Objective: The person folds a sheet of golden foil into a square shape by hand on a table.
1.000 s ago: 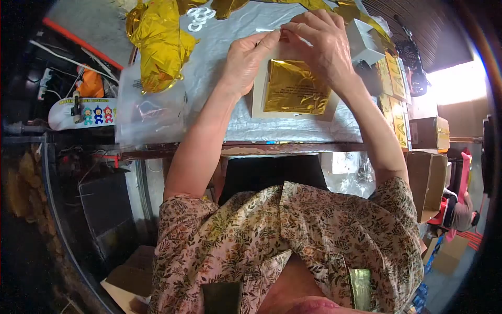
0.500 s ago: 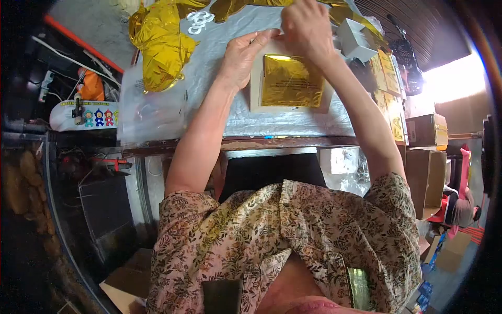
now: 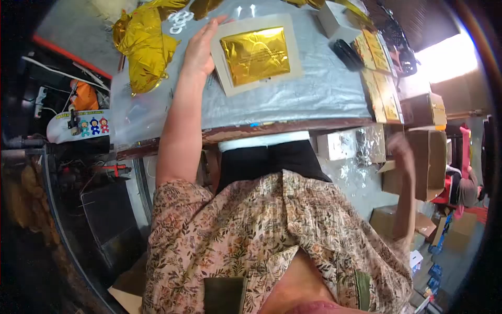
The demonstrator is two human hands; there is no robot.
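My left hand [image 3: 200,49] is at the upper left edge of a clear plastic bag [image 3: 294,49], its fingers closed at that edge. Inside the bag lies a folded gold foil packet [image 3: 256,55] with small printed text. The bag rests tilted on the covered table. My right hand [image 3: 400,145] is off the table's right end, beside a cardboard box, and smeared by motion, so its fingers cannot be made out.
Crumpled gold foil [image 3: 149,49] and white rings [image 3: 180,22] lie at the left of the table [image 3: 314,97]. At the right are a white box [image 3: 337,22], a black object [image 3: 348,54] and gold-printed packs [image 3: 380,94]. Cardboard boxes [image 3: 410,162] stand beyond; a person [image 3: 465,186] is far right.
My right hand has left the bag's top edge and swung down to the right, off the table. My left hand stays at the bag, which has turned slightly and sits farther left in view.
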